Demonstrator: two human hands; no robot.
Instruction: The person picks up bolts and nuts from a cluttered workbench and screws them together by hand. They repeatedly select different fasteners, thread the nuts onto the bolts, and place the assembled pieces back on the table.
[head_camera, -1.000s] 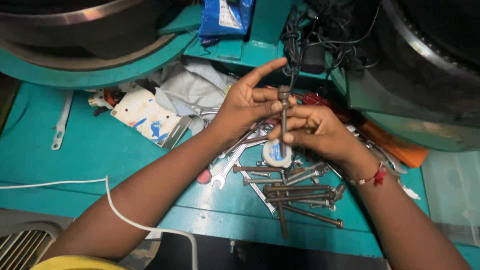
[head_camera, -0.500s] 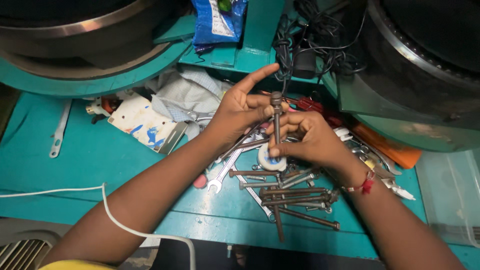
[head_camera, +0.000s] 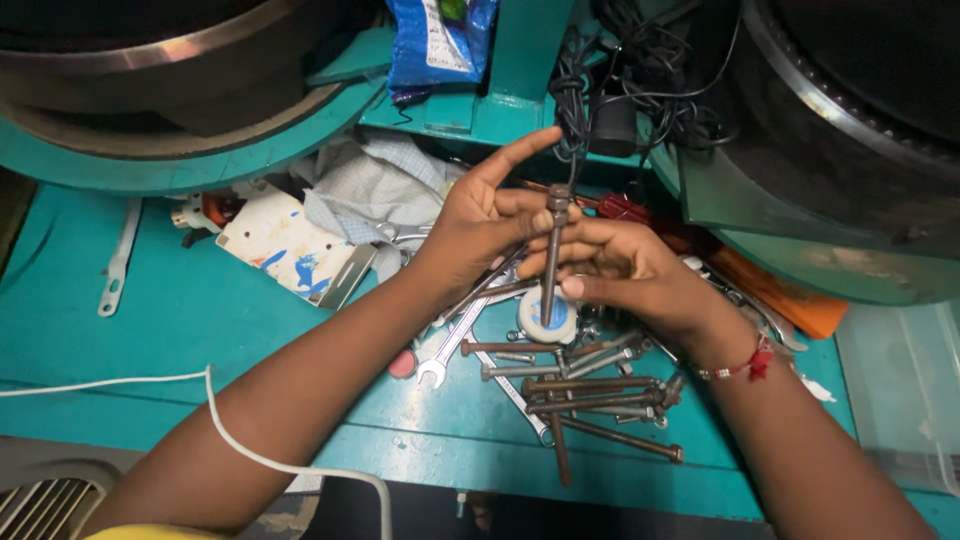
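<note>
Compared with the frames a second and half a second earlier, the hands and the long bolt (head_camera: 552, 255) sit a little higher and further left in the view, while the grip itself looks unchanged: the bolt stays upright between both hands, head up, its lower end just over the small white roll of tape (head_camera: 547, 318).

The teal workbench (head_camera: 180, 330) carries everything. At the top edge a blue printed pouch (head_camera: 437, 40) leans against the teal frame, its writing too small to make out. Left of the hands lies a flat white card package (head_camera: 283, 243) with blue and orange marks (tilted, partly under a crumpled checked cloth (head_camera: 370, 185)).

The left hand (head_camera: 478, 225) is half closed, fingertips pinching the bolt near its head, the index finger stretched out straight and free. The right hand (head_camera: 625, 270) curls loosely round the shank lower down, thumb pressed to it; a red thread bracelet (head_camera: 745, 367) circles that wrist.

Below the hands lies a heap of loose rusty bolts (head_camera: 590, 395), with an open-ended spanner (head_camera: 447, 350) just beside it.
</note>
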